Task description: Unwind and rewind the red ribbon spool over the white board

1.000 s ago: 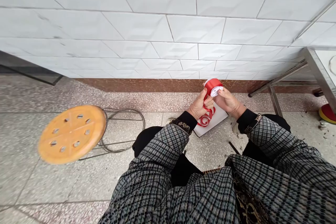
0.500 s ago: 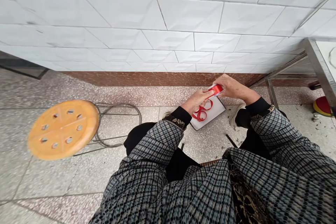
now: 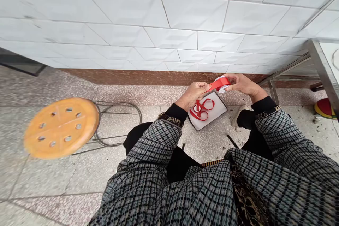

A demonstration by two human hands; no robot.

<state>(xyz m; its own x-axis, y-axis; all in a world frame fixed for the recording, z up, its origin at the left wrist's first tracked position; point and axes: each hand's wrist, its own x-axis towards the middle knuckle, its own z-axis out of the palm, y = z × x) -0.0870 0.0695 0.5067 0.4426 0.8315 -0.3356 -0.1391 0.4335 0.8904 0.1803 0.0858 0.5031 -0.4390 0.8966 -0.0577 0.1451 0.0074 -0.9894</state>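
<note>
Over floor (image 3: 90, 169), left hand (image 3: 194, 94) opposite right hand (image 3: 242, 83), ribbon (image 3: 214, 85) between.

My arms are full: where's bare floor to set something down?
Bare floor shows between the orange stool and the white board, and along the brown skirting left of the left hand. Red ribbon loops crowd the board; debris litters the floor by the shoe.

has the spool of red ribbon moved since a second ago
Yes: the ribbon spool has shifted to the right, nearer the metal table.
</note>
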